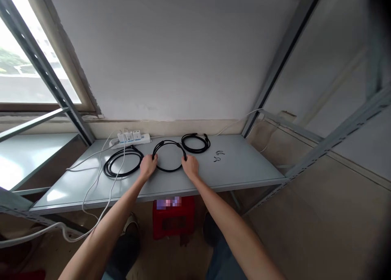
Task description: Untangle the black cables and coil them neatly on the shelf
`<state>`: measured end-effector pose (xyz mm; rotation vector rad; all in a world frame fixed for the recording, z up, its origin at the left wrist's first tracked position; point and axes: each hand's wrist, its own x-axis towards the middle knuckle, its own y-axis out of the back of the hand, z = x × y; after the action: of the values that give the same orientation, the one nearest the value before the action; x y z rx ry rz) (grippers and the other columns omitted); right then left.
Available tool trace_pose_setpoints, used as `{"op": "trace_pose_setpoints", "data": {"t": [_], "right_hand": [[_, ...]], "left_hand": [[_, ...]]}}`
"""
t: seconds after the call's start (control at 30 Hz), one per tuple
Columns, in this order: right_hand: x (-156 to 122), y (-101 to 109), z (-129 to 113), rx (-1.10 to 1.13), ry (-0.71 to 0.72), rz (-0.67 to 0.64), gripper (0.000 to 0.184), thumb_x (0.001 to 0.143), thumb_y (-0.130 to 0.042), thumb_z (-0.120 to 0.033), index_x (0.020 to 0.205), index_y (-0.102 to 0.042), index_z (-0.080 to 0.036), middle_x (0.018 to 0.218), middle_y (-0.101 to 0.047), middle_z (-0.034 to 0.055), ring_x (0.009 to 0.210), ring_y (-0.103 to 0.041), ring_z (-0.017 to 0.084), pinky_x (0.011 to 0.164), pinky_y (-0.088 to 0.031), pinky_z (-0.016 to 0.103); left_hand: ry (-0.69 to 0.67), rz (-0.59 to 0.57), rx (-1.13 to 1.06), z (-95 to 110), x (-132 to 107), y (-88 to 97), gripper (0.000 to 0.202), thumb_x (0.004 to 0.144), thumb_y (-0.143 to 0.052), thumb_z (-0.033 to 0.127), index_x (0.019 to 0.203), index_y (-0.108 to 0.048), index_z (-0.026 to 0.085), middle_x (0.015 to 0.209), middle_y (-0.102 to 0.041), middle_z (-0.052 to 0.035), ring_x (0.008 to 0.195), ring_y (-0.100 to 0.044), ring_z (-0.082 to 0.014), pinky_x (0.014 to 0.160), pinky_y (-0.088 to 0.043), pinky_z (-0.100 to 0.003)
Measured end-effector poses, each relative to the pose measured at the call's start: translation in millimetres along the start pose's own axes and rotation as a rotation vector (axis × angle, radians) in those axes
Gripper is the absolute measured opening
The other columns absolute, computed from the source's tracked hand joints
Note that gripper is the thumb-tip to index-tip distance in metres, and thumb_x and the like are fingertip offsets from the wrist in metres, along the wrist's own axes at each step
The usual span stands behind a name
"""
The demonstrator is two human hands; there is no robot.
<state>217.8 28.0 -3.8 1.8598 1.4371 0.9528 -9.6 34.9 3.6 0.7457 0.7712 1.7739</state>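
Three coiled black cables lie on a grey metal shelf (244, 170). My left hand (148, 166) grips the left side of the middle coil (169, 146), fingers curled on it. My right hand (190, 166) holds the same coil's right side, fingers closed on the cable. A larger black coil (122, 162) lies to the left of my left hand. A smaller black coil (196, 143) rests behind and to the right of the middle one.
A white power strip (130, 139) with white plugs sits at the shelf's back left; white cords (100, 178) trail off the front edge. Black scribbles (219, 156) mark the shelf right of the coils. A red stool (173, 217) stands below. Metal uprights flank the shelf.
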Motion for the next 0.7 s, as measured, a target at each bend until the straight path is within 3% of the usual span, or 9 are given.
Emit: {"op": "trace_pose_setpoints", "data": {"t": [0.1,0.2,0.3,0.4,0.47,0.53,0.6,0.7], "right_hand": [[4,-8,6,0.157,-0.019,0.066,0.035,0.109,-0.057,-0.037,0.081,-0.071,-0.021,0.092,-0.076,0.0152,0.093,-0.073,0.028,0.082,-0.047,0.034],[6,-13,12,0.311,-0.002,0.090,0.054,0.111,-0.053,-0.046,0.061,-0.054,-0.026,0.072,-0.065,0.0112,0.083,-0.067,0.029,0.079,-0.043,0.036],[8,-19,17,0.444,-0.034,0.100,0.060,0.110,-0.055,-0.051,0.056,-0.042,-0.028,0.061,-0.053,0.0078,0.080,-0.062,0.029,0.078,-0.041,0.036],[11,-21,18,0.508,-0.086,0.096,0.058,0.108,-0.058,-0.051,0.057,-0.041,-0.029,0.063,-0.053,0.0075,0.084,-0.062,0.029,0.080,-0.041,0.037],[12,-19,15,0.503,-0.109,0.102,0.056,0.108,-0.058,-0.049,0.059,-0.043,-0.028,0.066,-0.056,0.0087,0.089,-0.065,0.030,0.083,-0.043,0.037],[11,-15,11,0.461,-0.125,0.120,0.054,0.110,-0.054,-0.045,0.060,-0.046,-0.028,0.069,-0.061,0.0101,0.092,-0.067,0.030,0.085,-0.045,0.037],[8,-10,7,0.415,-0.136,0.130,0.056,0.114,-0.044,-0.042,0.060,-0.049,-0.027,0.071,-0.065,0.0106,0.090,-0.069,0.029,0.087,-0.047,0.036],[-1,3,10,0.436,-0.130,0.142,0.060,0.116,-0.029,-0.039,0.064,-0.056,-0.025,0.074,-0.069,0.0084,0.084,-0.070,0.025,0.088,-0.049,0.033]], "left_hand": [[0.025,-0.017,0.157,3,21,-4.6,0.038,0.100,-0.059,0.049,0.073,-0.058,0.023,0.085,-0.075,-0.0205,0.096,-0.076,-0.0409,0.079,-0.054,-0.040],[-0.012,-0.032,0.207,2,41,1.4,0.040,0.098,-0.067,0.051,0.071,-0.053,0.024,0.075,-0.070,-0.0165,0.092,-0.075,-0.0412,0.078,-0.054,-0.041],[-0.077,0.098,0.247,2,43,12.4,0.036,0.102,-0.063,0.053,0.083,-0.059,0.023,0.074,-0.067,-0.0151,0.093,-0.073,-0.0424,0.079,-0.053,-0.042],[-0.258,0.150,0.260,10,16,14.3,0.027,0.108,-0.054,0.043,0.109,-0.064,0.019,0.094,-0.072,-0.0179,0.104,-0.071,-0.0394,0.085,-0.053,-0.042],[-0.487,0.025,0.293,17,-13,7.1,0.027,0.107,-0.054,0.040,0.118,-0.066,0.018,0.121,-0.071,-0.0216,0.116,-0.067,-0.0385,0.093,-0.053,-0.044],[-0.646,-0.076,0.306,21,-39,-3.3,0.030,0.109,-0.052,0.043,0.120,-0.066,0.019,0.130,-0.068,-0.0210,0.121,-0.064,-0.0382,0.100,-0.051,-0.047],[-0.693,-0.100,0.329,20,-58,-12.2,0.031,0.109,-0.050,0.044,0.119,-0.066,0.020,0.131,-0.067,-0.0203,0.121,-0.063,-0.0381,0.103,-0.049,-0.049],[-0.680,-0.067,0.363,16,-68,-18.6,0.027,0.110,-0.048,0.039,0.113,-0.066,0.020,0.127,-0.067,-0.0203,0.119,-0.062,-0.0385,0.101,-0.048,-0.050]]}}
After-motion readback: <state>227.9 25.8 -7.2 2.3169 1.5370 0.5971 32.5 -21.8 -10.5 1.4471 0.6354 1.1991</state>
